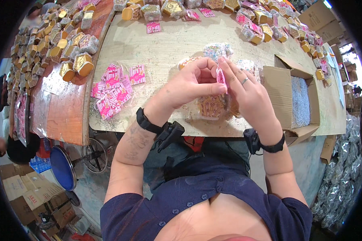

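In front of my chest, my left hand (193,80) and my right hand (247,86) pinch a small pink-and-white packet (220,77) between them, turned edge-on. A ring is on one finger of the right hand. Just below the packet, a gold-patterned wrapped piece (210,108) lies on the table, partly covered by my hands. Beyond my fingers rests a speckled, multicoloured wrapped piece (217,50). A gold-and-white piece (188,62) shows beside my left knuckles. To the left of my hands lies a loose pile of pink-and-white packets (116,91).
An open cardboard box (278,96) holding pale shredded filler (299,100) stands right of my hands. Many gold wrapped pieces (83,64) cover the reddish side table; others line the pale table's (161,50) far edge. A blue round stool (63,168) stands at lower left.
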Motion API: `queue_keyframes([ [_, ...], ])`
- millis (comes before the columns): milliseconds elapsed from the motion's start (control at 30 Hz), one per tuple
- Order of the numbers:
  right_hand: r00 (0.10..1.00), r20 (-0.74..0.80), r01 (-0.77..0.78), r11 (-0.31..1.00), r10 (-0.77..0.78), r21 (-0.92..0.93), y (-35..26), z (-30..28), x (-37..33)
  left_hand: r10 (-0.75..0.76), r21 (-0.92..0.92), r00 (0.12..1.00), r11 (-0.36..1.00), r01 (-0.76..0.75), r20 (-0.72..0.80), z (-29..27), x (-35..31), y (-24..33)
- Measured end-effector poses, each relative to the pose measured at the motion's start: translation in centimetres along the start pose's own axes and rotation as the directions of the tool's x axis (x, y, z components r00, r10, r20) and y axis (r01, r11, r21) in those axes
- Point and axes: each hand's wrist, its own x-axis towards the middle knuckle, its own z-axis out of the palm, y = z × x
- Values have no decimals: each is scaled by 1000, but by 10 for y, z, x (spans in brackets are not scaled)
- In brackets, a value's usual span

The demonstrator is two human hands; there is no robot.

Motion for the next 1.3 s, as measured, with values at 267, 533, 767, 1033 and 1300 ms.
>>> queue_keyframes([
  [267,992,-33,-117,993,118,24,-14,-1,-8,-37,-145,998,989,30,-45,3,2,0],
  [533,730,-79,-679,707,679,-195,137,-86,-83,-39,-241,992,968,66,116,-9,1,-1],
  [767,689,275,-599,741,670,-304,237,-47,-146,-19,-252,984,966,63,174,-21,-4,-1],
  [1033,687,78,-684,679,723,-268,219,-68,-147,44,-314,956,948,52,290,-22,0,-5],
  [1300,624,-179,-697,645,761,312,225,-112,-148,-2,-262,977,963,59,213,-26,0,-8],
])
